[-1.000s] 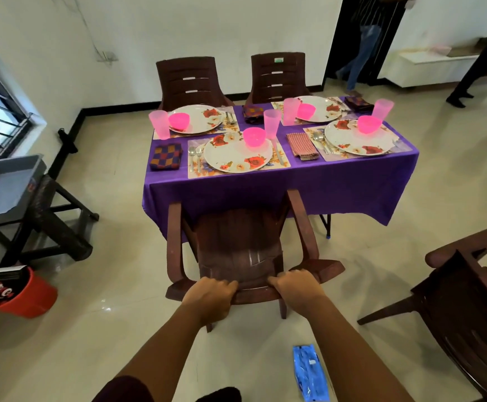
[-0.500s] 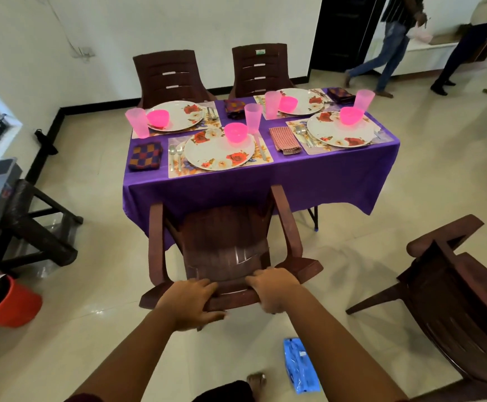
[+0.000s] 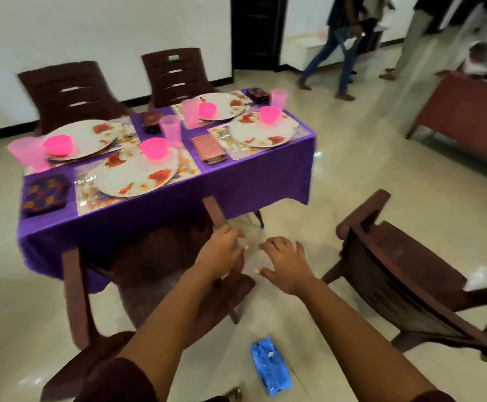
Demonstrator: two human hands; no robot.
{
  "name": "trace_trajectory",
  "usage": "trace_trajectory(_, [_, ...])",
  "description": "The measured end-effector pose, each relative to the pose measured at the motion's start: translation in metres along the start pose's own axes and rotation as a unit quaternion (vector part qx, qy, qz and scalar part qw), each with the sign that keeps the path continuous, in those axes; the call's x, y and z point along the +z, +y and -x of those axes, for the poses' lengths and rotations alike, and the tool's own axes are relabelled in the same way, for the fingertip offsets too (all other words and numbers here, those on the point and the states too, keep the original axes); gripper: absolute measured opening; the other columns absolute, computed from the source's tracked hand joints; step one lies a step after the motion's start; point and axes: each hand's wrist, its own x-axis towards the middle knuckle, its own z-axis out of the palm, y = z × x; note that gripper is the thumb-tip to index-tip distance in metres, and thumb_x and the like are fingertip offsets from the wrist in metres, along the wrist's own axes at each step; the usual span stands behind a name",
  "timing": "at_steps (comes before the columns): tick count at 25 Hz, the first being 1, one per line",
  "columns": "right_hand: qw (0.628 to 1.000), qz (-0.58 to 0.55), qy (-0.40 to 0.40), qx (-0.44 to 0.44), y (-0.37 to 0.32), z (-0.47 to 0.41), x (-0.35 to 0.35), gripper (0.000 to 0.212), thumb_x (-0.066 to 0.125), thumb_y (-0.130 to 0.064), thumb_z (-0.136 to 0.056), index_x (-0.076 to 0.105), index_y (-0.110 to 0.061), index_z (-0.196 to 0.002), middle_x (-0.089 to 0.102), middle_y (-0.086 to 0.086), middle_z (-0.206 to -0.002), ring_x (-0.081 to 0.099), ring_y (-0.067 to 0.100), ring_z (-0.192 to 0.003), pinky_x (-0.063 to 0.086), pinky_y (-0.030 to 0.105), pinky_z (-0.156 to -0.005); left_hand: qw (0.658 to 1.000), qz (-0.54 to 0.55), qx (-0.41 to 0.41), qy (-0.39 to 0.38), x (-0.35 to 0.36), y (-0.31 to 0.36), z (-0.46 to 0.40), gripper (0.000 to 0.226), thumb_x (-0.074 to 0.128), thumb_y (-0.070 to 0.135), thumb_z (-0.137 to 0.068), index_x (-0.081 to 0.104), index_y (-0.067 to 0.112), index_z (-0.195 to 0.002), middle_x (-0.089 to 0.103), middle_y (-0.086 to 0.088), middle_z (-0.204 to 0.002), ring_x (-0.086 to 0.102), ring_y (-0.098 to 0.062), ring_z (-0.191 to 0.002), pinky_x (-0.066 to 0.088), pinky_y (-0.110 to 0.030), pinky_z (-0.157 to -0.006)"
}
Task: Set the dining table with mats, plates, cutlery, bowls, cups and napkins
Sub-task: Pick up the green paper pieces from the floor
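Note:
The table under a purple cloth (image 3: 178, 221) holds several place settings: floral plates (image 3: 126, 181) on mats (image 3: 91, 203), pink bowls (image 3: 154, 147), pink cups (image 3: 171, 130), cutlery (image 3: 84, 184) and folded napkins (image 3: 46, 194). A brown plastic chair (image 3: 161, 256) stands at the near side, its seat under the cloth. My left hand (image 3: 222, 250) lies over that chair's right armrest with fingers loosely curled. My right hand (image 3: 285, 262) hovers above the floor beside it, fingers spread, holding nothing.
A second brown chair (image 3: 396, 265) stands angled on the right, away from the table. A blue packet (image 3: 269, 365) lies on the floor near my feet. Two chairs (image 3: 68, 91) line the far side. People (image 3: 341, 53) walk at the back right by a reddish table (image 3: 468, 111).
Both hands have let go of the chair's back and shifted right. The view has swung right, bringing the second chair closer.

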Motion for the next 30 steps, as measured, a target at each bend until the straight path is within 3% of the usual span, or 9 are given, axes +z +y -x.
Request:
trace_trajectory(6, [0.957,0.130,0.053,0.253,0.170,0.085,-0.033,0.076,0.056,-0.042,-0.092,0.015,-0.026,-0.154,0.004,0.008,-0.162,-0.010,0.037,-0.148,-0.012,0.067,-0.111,0.978,-0.047,0.168,-0.116,0.105,0.143,-0.091,0.063,0.070,0.028,-0.085,0.042,0.021,-0.141,0.033,-0.010,-0.148,0.029,-0.027,-0.139,0.032,-0.042,-0.113])
trace_trajectory(8, [0.939,0.127,0.021,0.320,0.218,0.115,-0.039,0.085,0.053,-0.057,-0.087,0.012,-0.024,-0.154,0.006,0.011,-0.162,-0.006,0.040,-0.148,-0.019,0.066,-0.108,0.962,-0.126,0.202,-0.138,0.140,0.196,-0.112,0.081,0.072,0.031,-0.084,0.026,0.026,-0.150,0.016,-0.009,-0.157,0.014,-0.029,-0.146,0.025,-0.043,-0.117])
trace_trajectory(10, [0.938,0.077,-0.050,0.333,0.239,0.129,-0.039,0.081,0.051,-0.060,-0.083,0.025,-0.022,-0.150,0.028,0.012,-0.154,0.019,0.039,-0.143,-0.005,0.065,-0.112,0.936,-0.211,0.228,-0.164,0.170,0.236,-0.126,0.086,0.069,0.030,-0.085,0.017,0.028,-0.153,0.003,-0.008,-0.161,0.001,-0.032,-0.149,0.014,-0.050,-0.120])
trace_trajectory(11, [0.947,0.064,-0.076,0.307,0.246,0.133,-0.035,0.069,0.051,-0.050,-0.085,0.033,-0.022,-0.145,0.040,0.011,-0.146,0.034,0.038,-0.136,0.011,0.061,-0.113,0.914,-0.265,0.250,-0.177,0.186,0.251,-0.132,0.080,0.067,0.026,-0.087,0.020,0.028,-0.152,0.004,-0.008,-0.161,0.002,-0.032,-0.149,0.013,-0.053,-0.119])
trace_trajectory(13, [0.968,0.022,-0.078,0.236,0.249,0.136,-0.027,0.044,0.049,-0.029,-0.087,0.046,-0.020,-0.130,0.057,0.008,-0.129,0.054,0.035,-0.116,0.037,0.048,-0.101,0.845,-0.377,0.310,-0.216,0.206,0.263,-0.140,0.055,0.060,0.019,-0.089,0.044,0.026,-0.141,0.034,-0.008,-0.152,0.030,-0.032,-0.142,0.028,-0.051,-0.115])
trace_trajectory(15, [0.985,0.013,-0.042,0.169,0.256,0.136,-0.024,0.030,0.048,-0.020,-0.086,0.052,-0.017,-0.115,0.064,0.009,-0.113,0.062,0.035,-0.100,0.045,0.039,-0.081,0.822,-0.413,0.326,-0.219,0.209,0.257,-0.143,0.030,0.053,0.019,-0.090,0.062,0.021,-0.119,0.064,-0.006,-0.119,0.060,-0.027,-0.114,0.047,-0.042,-0.098])
trace_trajectory(18, [0.994,0.051,-0.029,0.089,0.268,0.132,-0.027,0.024,0.048,-0.019,-0.085,0.053,-0.013,-0.108,0.066,0.011,-0.103,0.062,0.035,-0.092,0.042,0.036,-0.071,0.836,-0.409,0.298,-0.212,0.198,0.253,-0.132,0.026,0.049,0.019,-0.090,0.066,0.015,-0.110,0.069,-0.005,-0.107,0.065,-0.026,-0.102,0.050,-0.039,-0.090])
trace_trajectory(25, [0.985,0.132,-0.096,-0.063,0.314,0.154,-0.028,0.049,0.046,-0.029,-0.090,0.041,-0.018,-0.137,0.062,0.006,-0.122,0.061,0.030,-0.104,0.047,0.036,-0.086,0.878,-0.378,0.212,-0.204,0.207,0.285,-0.068,0.022,0.057,0.018,-0.091,0.062,0.007,-0.110,0.068,-0.013,-0.111,0.065,-0.032,-0.102,0.048,-0.040,-0.080])
trace_trajectory(30, [0.971,0.139,-0.101,-0.165,0.317,0.135,-0.040,0.053,0.044,-0.032,-0.093,0.036,-0.025,-0.145,0.059,0.004,-0.130,0.059,0.028,-0.109,0.047,0.036,-0.091,0.890,-0.391,0.169,-0.163,0.196,0.274,-0.040,0.025,0.043,0.013,-0.093,0.060,0.006,-0.111,0.068,-0.015,-0.112,0.065,-0.036,-0.100,0.044,-0.038,-0.075])
